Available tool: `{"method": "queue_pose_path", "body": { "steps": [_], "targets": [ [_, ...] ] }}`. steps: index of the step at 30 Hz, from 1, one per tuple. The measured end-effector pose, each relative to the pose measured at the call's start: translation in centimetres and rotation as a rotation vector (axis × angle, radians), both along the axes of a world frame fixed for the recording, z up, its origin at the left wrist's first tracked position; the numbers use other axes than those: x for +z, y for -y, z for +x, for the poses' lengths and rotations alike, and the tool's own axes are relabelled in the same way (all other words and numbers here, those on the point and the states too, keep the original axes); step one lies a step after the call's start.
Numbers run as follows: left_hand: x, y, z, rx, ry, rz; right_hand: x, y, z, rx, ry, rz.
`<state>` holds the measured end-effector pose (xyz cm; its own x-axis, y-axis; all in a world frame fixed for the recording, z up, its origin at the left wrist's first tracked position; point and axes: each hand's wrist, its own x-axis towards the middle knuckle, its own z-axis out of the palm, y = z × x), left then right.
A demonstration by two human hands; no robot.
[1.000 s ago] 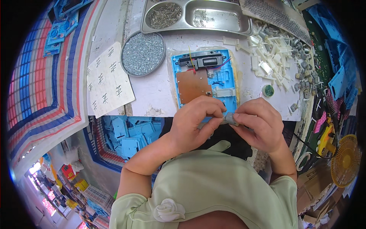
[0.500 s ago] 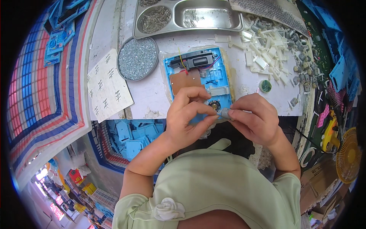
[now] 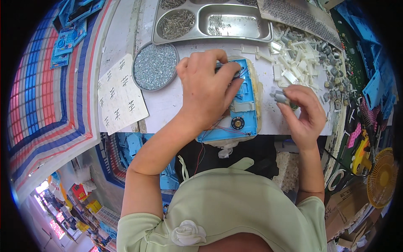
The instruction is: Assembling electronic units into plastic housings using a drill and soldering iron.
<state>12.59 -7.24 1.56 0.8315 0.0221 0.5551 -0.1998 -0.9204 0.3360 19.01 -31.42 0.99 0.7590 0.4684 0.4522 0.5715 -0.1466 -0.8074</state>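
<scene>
Blue casing [image 3: 247, 90]: open on the table [image 3: 273, 122], assembly judged partial. Speaker [image 3: 237, 122] and white bracket [image 3: 243, 107] seated inside; wires loose, cover not fitted. Left hand [image 3: 205, 86] curls over the casing's upper end; its grip is hidden, cannot tell. Right hand [image 3: 308, 111] pinches a grey motor [image 3: 280, 97], apart from the casing. Round dish [image 3: 156, 89]: full of small silvery pieces. Steel tray [image 3: 254, 28]: metal bits, large compartment partly filled.
</scene>
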Motion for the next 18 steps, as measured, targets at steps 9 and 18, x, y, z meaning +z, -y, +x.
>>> {"method": "queue_pose_path", "body": {
  "steps": [9,18],
  "targets": [
    [-1.1,-2.0,-1.9,-0.244,0.009,-0.063,-2.0,-2.3,0.7,0.007,-0.275,-0.013],
    [-3.0,-3.3,-7.6,-0.029,-0.152,-0.415,-0.8,-5.4,1.3,0.123,0.067,-0.290]
  ]
}}
